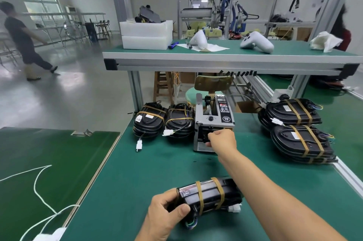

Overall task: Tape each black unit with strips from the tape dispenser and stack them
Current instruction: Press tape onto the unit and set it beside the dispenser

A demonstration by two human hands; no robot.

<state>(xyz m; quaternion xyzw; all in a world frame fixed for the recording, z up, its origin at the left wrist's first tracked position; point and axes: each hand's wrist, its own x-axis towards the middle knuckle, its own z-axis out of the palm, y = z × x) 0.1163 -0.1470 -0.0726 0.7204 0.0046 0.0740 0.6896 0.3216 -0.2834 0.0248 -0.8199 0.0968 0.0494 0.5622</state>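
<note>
My left hand [167, 213] grips the near end of a black unit [210, 194] lying on the green mat close to me; two tan tape bands wrap it and a white connector sticks out at its right. My right hand [223, 139] reaches to the front slot of the grey tape dispenser [214, 115], fingers curled at the outlet; I cannot make out a strip between them. Two stacks of banded black units [150, 120] [179, 120] stand left of the dispenser. More taped units are piled at the right [298, 134].
A raised green shelf [225, 52] crosses above the bench, carrying white foam boxes [146, 34] and white plastic shells. A second green table [49, 162] with a white cord lies to my left. A person walks across the floor at far left [21, 40].
</note>
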